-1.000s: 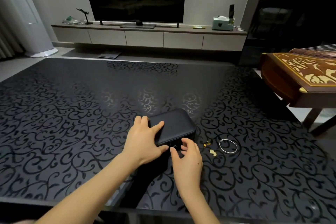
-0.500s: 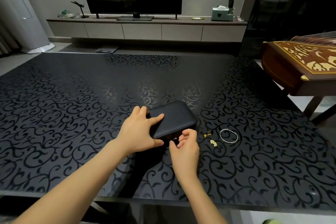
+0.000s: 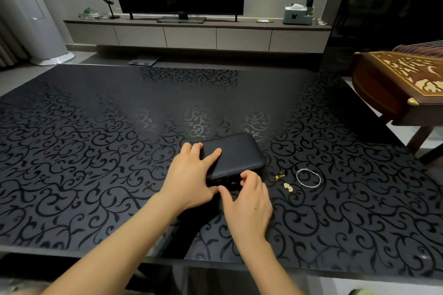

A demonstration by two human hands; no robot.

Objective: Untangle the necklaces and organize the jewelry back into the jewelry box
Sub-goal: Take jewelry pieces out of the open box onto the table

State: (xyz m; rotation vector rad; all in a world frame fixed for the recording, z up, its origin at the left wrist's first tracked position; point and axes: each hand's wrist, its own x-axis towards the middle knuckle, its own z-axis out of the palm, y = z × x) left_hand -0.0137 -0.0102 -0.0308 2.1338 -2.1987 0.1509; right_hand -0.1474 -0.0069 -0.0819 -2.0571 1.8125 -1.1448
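Left hand (image 3: 189, 179) spread flat on closed jewelry box (image 3: 236, 155). Right hand (image 3: 249, 201) at front clasp (image 3: 233, 183), fingers loosely curled, pinching nothing. Bracelet (image 3: 308, 177) beside on worktop (image 3: 96, 151).

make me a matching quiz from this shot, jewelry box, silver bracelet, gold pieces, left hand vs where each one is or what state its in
Things:
1. jewelry box
2. silver bracelet
3. gold pieces
4. left hand

Places or states:
A. farthest right on the table, lying loose
B. resting flat on the lid
C. shut, lying under a hand
D. between the box and the ring-shaped piece

Pairs: 1-C, 2-A, 3-D, 4-B
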